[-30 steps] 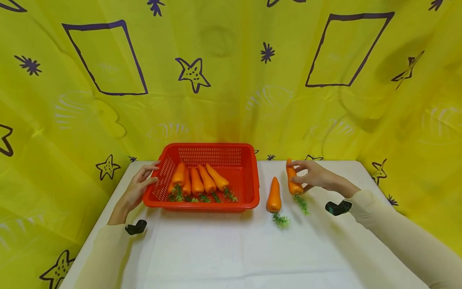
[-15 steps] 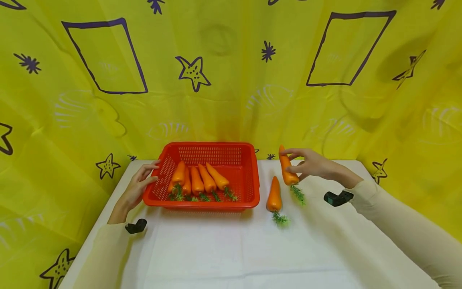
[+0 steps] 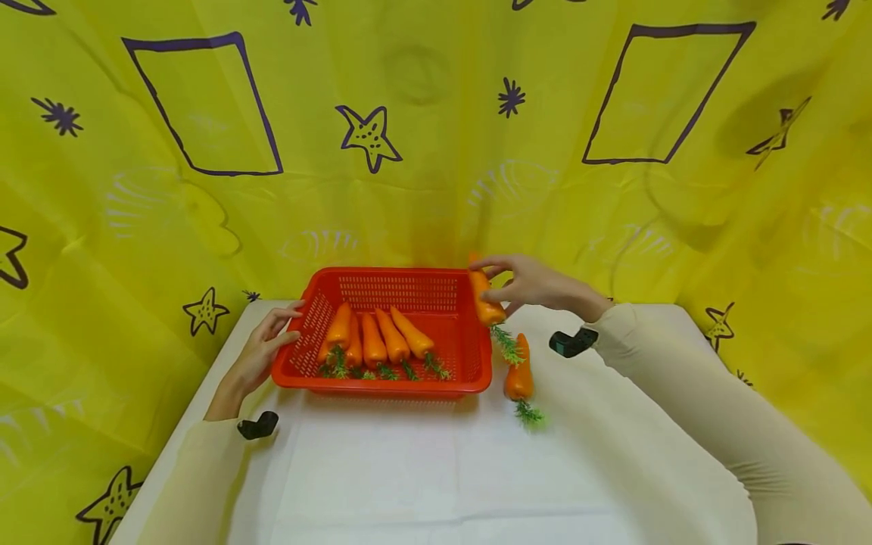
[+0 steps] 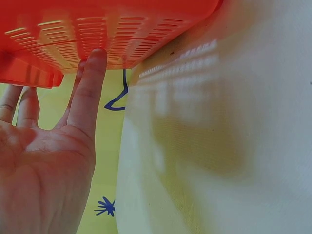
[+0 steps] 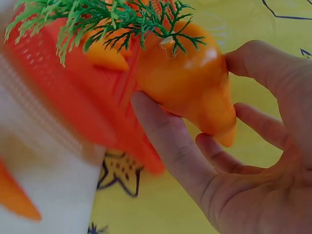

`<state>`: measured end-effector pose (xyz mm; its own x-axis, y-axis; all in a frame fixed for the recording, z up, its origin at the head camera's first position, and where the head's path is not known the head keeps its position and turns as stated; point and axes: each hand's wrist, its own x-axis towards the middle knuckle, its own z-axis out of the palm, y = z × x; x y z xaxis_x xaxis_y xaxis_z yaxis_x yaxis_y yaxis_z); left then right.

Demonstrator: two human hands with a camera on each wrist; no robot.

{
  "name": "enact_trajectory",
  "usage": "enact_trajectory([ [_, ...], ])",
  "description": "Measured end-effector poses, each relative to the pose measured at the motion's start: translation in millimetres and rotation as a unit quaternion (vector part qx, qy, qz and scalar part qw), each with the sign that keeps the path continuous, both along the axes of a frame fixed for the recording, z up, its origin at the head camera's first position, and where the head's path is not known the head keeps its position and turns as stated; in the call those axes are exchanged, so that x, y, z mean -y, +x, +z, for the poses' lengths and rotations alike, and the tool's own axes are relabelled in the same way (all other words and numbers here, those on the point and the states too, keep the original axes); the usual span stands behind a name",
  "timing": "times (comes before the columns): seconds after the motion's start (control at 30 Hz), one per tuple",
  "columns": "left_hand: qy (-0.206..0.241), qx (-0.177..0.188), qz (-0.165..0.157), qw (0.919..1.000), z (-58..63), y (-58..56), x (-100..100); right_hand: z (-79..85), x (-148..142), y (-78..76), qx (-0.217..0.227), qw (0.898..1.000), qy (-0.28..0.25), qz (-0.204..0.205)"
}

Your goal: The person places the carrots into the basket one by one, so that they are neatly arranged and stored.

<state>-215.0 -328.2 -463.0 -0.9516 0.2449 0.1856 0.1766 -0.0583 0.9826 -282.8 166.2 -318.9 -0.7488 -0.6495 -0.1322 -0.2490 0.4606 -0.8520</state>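
My right hand [image 3: 538, 284] pinches an orange carrot [image 3: 487, 300] with a green leafy top, above the right rim of the red perforated basket [image 3: 381, 387]. In the right wrist view, the thumb and fingers hold the carrot [image 5: 190, 73] on either side, its tip pointing toward the palm and its leaves away. My left hand [image 3: 255, 356] is at the basket's left side. Its fingers look straight in the left wrist view, one fingertip [image 4: 97, 56] right at the basket wall [image 4: 92, 29]. Several carrots [image 3: 373, 342] lie side by side in the basket's left part, leaves toward the front.
One more carrot [image 3: 520, 381] lies on the white table [image 3: 409, 469], just right of the basket. A yellow patterned curtain [image 3: 422, 174] hangs close behind the basket and along both sides of the table.
My right hand has lifted the carrot from the table and carried it left, over the lying carrot, to the basket's right rim. The left hand and basket have stayed put.
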Motion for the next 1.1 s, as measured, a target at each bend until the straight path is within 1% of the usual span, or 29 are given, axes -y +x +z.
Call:
enact_trajectory([
  [0.17,-0.001,0.003,0.002,1.0,0.1,-0.5,-1,-9.5,40,-10.6,0.02,1.0,-0.01,0.017],
  [0.4,-0.002,0.001,0.0,1.0,0.3,-0.7,-2,-27.1,92,-18.9,0.033,0.998,-0.007,0.045],
  [0.5,0.0,-0.001,0.0,1.0,0.0,-0.8,-2,-37.0,113,-23.2,0.047,0.997,-0.014,0.051],
  [0.67,-0.001,-0.002,0.001,1.0,-0.1,-0.7,-1,-56.7,144,-30.3,0.08,0.995,-0.03,0.05],
  [0.77,-0.004,0.0,0.003,1.0,-0.1,-0.3,0,-66.3,161,-31.5,0.091,0.994,-0.032,0.049],
  [0.87,-0.003,0.0,0.004,1.0,-0.1,0.0,1,-73.9,174,-31.9,0.11,0.992,-0.046,0.051],
  [0.97,0.003,-0.002,0.004,1.0,-0.1,-0.1,0,-79.8,184,-33.0,0.132,0.988,-0.059,0.049],
  [1.1,0.006,0.001,0.003,1.0,-0.7,-1.0,-1,-86.4,192,-35.2,0.149,0.986,-0.06,0.04],
])
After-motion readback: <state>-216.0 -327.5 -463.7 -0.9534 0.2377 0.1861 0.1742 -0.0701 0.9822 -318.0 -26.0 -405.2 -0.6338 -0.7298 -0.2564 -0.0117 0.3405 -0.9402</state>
